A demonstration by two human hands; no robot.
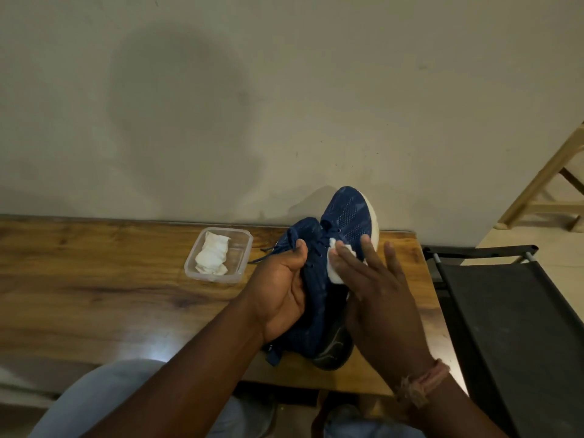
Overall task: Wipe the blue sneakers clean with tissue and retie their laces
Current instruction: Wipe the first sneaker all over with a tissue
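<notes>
A blue mesh sneaker (pixel 347 216) with a white sole is held above the wooden table (pixel 110 295), toe pointing away toward the wall. My left hand (pixel 281 295) grips its left side near the tongue, thumb by the loose dark laces (pixel 268 252). My right hand (pixel 376 292) lies on the sneaker's right side with fingers straight, pressing a white tissue (pixel 335 270) against the upper. The heel rests near the table's front edge. A second sneaker is not clearly visible.
A clear plastic tub (pixel 243 248) holding crumpled white tissue (pixel 213 256) sits on the table just left of the sneaker. A black folding chair (pixel 512 327) stands at the table's right end. A wooden stool frame (pixel 546 191) is far right. The wall runs behind.
</notes>
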